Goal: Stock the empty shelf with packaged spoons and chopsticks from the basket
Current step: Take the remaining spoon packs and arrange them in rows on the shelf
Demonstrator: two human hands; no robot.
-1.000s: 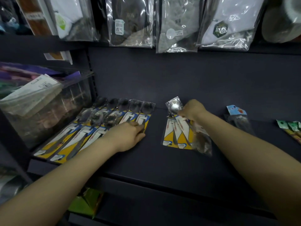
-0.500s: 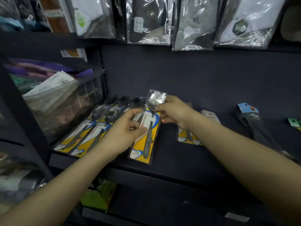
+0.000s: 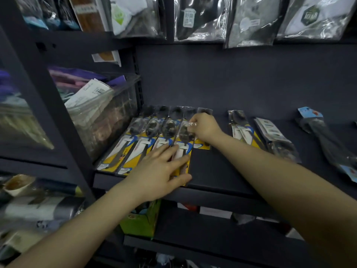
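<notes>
- Lying on the dark shelf (image 3: 222, 175), a front row of four yellow-and-blue spoon packs (image 3: 146, 149) sits side by side at the left end, their lower ends near the front edge.
- A back row of similar packs (image 3: 173, 112) lies behind them, partly overlapped by the front row.
- The rightmost front pack (image 3: 184, 146) is under both hands and lies flat against its neighbour.
- Left hand (image 3: 158, 175): fingers spread nearly flat and pressed on the lower card of that pack; thumb at the pack's right edge. It grips nothing.
- Right hand (image 3: 204, 128): fingers curled and pinched on the clear top corner of the same pack, beside the spoon bowl.
- A small stack of further spoon packs (image 3: 244, 130) lies apart to the right on the shelf.
- A dark pack (image 3: 278, 140) lies just beside that stack; contents cannot be made out.
- A long dark pack with a blue header (image 3: 324, 140) lies further right, well apart.
- A clear bin (image 3: 108, 115) stands in the bay to the left.
- Bagged goods (image 3: 199, 18) hang above the shelf.
</notes>
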